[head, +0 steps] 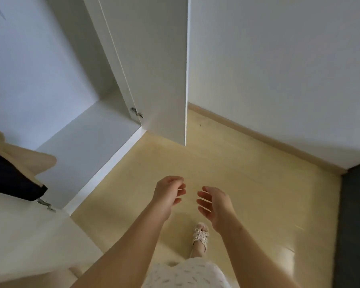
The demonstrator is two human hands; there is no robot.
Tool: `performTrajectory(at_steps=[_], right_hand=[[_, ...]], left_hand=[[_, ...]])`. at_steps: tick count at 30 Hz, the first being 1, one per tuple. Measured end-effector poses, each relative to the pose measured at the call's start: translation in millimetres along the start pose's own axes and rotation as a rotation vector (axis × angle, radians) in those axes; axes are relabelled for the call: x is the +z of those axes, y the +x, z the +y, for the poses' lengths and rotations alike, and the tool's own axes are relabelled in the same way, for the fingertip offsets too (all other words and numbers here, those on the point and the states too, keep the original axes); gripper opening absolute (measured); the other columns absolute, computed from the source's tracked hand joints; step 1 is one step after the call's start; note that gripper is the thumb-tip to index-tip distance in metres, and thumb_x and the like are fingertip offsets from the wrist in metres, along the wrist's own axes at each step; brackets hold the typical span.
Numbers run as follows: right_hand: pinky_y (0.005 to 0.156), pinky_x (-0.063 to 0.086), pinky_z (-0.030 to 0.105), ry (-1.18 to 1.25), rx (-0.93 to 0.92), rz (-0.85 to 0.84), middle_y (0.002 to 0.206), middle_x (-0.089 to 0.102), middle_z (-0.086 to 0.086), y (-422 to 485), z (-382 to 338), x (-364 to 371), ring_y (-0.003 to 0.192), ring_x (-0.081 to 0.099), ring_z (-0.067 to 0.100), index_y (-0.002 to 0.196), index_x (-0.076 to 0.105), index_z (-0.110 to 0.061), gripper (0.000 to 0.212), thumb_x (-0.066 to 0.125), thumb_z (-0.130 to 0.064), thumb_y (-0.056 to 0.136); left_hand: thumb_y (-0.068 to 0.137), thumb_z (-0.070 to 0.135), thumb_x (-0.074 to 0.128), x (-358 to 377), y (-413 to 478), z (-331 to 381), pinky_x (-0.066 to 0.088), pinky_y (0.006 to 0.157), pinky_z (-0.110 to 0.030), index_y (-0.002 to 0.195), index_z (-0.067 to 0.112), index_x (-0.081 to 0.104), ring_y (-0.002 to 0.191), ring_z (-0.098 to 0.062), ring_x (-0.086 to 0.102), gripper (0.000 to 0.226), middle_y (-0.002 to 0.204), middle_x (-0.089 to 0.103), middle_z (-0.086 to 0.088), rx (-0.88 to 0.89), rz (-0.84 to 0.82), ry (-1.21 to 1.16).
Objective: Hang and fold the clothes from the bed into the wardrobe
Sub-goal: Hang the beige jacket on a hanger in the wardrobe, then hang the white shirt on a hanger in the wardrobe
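At the left edge of the frame a dark garment is seen, with a beige piece just above it; whether either is hung cannot be told. The white wardrobe is shown open in the upper left, its door swung out at upper centre. Over the pale floor, in the lower middle, the left hand is held out with fingers loosely curled and nothing gripped. The right hand is raised near it, palm turned inward, fingers relaxed, nothing held. A beaded slipper is glimpsed below.
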State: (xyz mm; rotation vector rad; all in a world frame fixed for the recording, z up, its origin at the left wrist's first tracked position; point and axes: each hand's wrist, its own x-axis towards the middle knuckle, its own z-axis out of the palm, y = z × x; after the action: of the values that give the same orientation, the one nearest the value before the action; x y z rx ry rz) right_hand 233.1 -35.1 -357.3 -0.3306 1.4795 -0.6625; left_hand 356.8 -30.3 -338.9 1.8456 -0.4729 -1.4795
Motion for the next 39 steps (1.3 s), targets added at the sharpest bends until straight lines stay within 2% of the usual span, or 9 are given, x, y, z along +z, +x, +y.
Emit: performTrajectory(at_steps=[5, 9, 17, 22, 31, 36, 39], right_hand=[[0.059, 0.044, 0.027, 0.212, -0.037, 0.172, 0.079, 0.059, 0.004, -34, 29, -93, 0.065, 0.053, 0.018, 0.084, 0.057, -0.014, 0.015, 0.046, -0.012, 0.095], [0.057, 0.042, 0.027, 0.366, -0.058, 0.263, 0.078, 0.059, 0.005, -60, 45, -168, 0.064, 0.053, 0.018, 0.083, 0.055, -0.014, 0.015, 0.047, -0.011, 0.095], [0.059, 0.042, 0.027, 0.592, -0.136, 0.492, 0.075, 0.059, 0.004, -121, 78, -362, 0.064, 0.053, 0.018, 0.082, 0.055, -0.015, 0.015, 0.047, -0.011, 0.094], [0.057, 0.041, 0.025, 0.712, -0.14, 0.58, 0.07, 0.058, 0.002, -149, 104, -461, 0.059, 0.052, 0.017, 0.081, 0.055, -0.015, 0.014, 0.049, -0.011, 0.093], [0.062, 0.042, 0.027, 0.865, -0.105, 0.64, 0.072, 0.058, 0.003, -161, 118, -569, 0.06, 0.051, 0.017, 0.082, 0.056, -0.014, 0.014, 0.049, -0.011, 0.093], [0.058, 0.038, 0.026, 0.936, -0.092, 0.654, 0.067, 0.056, 0.004, -144, 97, -624, 0.057, 0.047, 0.016, 0.081, 0.054, -0.011, 0.015, 0.048, -0.009, 0.094], [0.055, 0.038, 0.025, 0.974, -0.079, 0.699, 0.068, 0.056, 0.004, -126, 77, -671, 0.056, 0.047, 0.016, 0.088, 0.054, -0.01, 0.01, 0.047, -0.009, 0.095]], left_hand=[[0.093, 0.016, 0.051, 67, -42, -37, 0.043, 0.065, -0.025, 0.083, 0.021, 0.058, 0.07, -0.01, 0.061, 0.013, 0.079, 0.062, 0.002, -0.007, -0.157, 0.161], [0.092, 0.015, 0.052, 140, -80, -59, 0.04, 0.061, -0.023, 0.076, 0.02, 0.056, 0.067, -0.009, 0.058, 0.018, 0.075, 0.059, 0.002, 0.056, -0.307, 0.306], [0.091, 0.012, 0.05, 306, -172, -125, 0.034, 0.053, -0.021, 0.077, 0.021, 0.057, 0.06, -0.009, 0.054, 0.018, 0.071, 0.057, 0.004, 0.098, -0.558, 0.531], [0.092, 0.011, 0.048, 395, -228, -166, 0.037, 0.054, -0.022, 0.08, 0.02, 0.057, 0.061, -0.009, 0.053, 0.018, 0.073, 0.057, 0.003, 0.107, -0.683, 0.607], [0.093, 0.011, 0.047, 503, -276, -202, 0.04, 0.056, -0.022, 0.085, 0.018, 0.058, 0.065, -0.01, 0.056, 0.016, 0.077, 0.059, 0.001, 0.109, -0.751, 0.717], [0.094, 0.013, 0.046, 577, -274, -206, 0.041, 0.059, -0.022, 0.087, 0.018, 0.059, 0.068, -0.009, 0.056, 0.016, 0.079, 0.06, 0.002, 0.118, -0.772, 0.775], [0.095, 0.014, 0.045, 634, -274, -207, 0.042, 0.06, -0.021, 0.091, 0.018, 0.059, 0.067, -0.008, 0.055, 0.014, 0.08, 0.059, 0.003, 0.105, -0.818, 0.835]])
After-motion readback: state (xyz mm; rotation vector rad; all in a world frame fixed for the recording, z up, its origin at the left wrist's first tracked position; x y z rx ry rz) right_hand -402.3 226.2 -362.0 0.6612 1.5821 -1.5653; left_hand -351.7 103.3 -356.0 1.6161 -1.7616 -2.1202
